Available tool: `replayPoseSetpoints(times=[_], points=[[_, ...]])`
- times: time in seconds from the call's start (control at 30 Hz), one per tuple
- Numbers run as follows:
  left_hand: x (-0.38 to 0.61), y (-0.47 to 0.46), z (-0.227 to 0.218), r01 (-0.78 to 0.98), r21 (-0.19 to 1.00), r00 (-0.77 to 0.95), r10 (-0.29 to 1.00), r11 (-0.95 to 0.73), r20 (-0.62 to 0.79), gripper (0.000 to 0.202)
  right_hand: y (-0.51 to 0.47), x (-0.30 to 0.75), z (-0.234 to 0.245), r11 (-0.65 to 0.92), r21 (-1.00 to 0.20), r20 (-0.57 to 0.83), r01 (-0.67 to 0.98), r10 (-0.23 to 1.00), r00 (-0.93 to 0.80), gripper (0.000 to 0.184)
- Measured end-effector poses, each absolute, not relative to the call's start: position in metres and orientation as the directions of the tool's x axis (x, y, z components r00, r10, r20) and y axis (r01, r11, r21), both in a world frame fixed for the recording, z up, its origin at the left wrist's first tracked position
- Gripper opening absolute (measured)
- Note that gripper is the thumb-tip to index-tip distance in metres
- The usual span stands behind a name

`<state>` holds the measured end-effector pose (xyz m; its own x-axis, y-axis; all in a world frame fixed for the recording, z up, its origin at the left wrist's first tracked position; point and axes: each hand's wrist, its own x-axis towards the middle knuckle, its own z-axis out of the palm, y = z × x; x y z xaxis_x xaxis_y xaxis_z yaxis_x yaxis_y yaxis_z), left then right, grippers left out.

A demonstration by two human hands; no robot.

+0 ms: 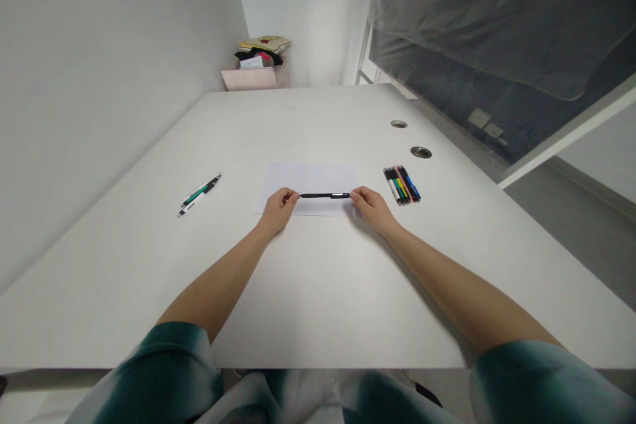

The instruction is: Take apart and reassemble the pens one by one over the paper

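Between my two hands a black pen [325,196] is held level, its clip toward the right. My left hand [279,210] pinches its left end between thumb and fingers. The right end is pinched by my right hand [371,207]. Beneath the pen, a white sheet of paper [311,175] lies flat on the white table [318,291]. To the right of my right hand lies a row of several pens [401,185] in white, green, yellow, pink, blue and black. Off to the left, a few more pens [199,194] lie slanted side by side.
Two round metal-rimmed grommets [421,152] are set in the table's right side. A pale box with cloth items [256,73] stands past the far edge. A wall [99,79] runs along the left. Grey sheeting [497,33] hangs over a white frame at the right.
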<state>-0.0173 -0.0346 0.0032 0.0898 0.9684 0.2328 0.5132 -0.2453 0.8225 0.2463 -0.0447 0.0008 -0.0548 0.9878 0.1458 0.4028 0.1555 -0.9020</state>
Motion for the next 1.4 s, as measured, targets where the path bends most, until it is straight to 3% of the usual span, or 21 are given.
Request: replayPoseSetpoints(times=[1.4], points=[[-0.0167,-0.0341,0.0019,0.522,0.813,0.101,0.966,-0.256,0.238,0.034,-0.0434,0.2460,0.0010,0.196,-0.889,0.189,0.415,0.980,-0.059,0.040]])
